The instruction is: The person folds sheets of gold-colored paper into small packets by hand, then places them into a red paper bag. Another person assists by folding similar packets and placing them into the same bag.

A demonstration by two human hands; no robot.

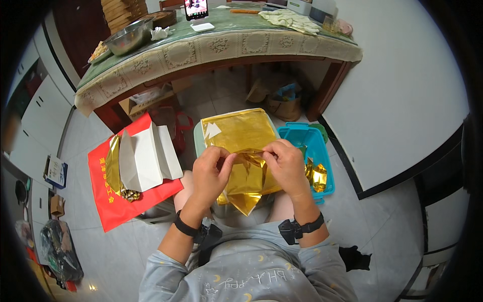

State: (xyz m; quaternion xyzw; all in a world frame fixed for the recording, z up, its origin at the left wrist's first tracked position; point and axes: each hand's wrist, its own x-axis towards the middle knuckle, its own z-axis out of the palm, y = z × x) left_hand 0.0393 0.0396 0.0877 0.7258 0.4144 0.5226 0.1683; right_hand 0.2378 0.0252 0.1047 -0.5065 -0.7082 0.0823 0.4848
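Observation:
My left hand (pixel 214 171) and my right hand (pixel 287 166) are both closed, each pinching the upper edge of a shiny gold foil sheet (pixel 245 176) between thumb and fingers. The sheet hangs toward me in folds, with a pointed corner at the bottom. Under and beyond it lies a flat gold foil-covered layer (pixel 241 128) with white triangular marks at its far left, on a pale stool top (pixel 198 138) in front of my knees. To the right stands a blue plastic basket (pixel 329 163) holding several folded gold foil pieces (pixel 319 178).
At left, a red bag (pixel 103 201) lies under an opened white card folder (pixel 146 156) and gold foil strips (pixel 113 166). Ahead is a cloth-edged table (pixel 231 45) bearing a metal bowl (pixel 130 39), a phone on a stand (pixel 196 10) and pale gloves (pixel 289 20). A white wall (pixel 402 85) rises at right.

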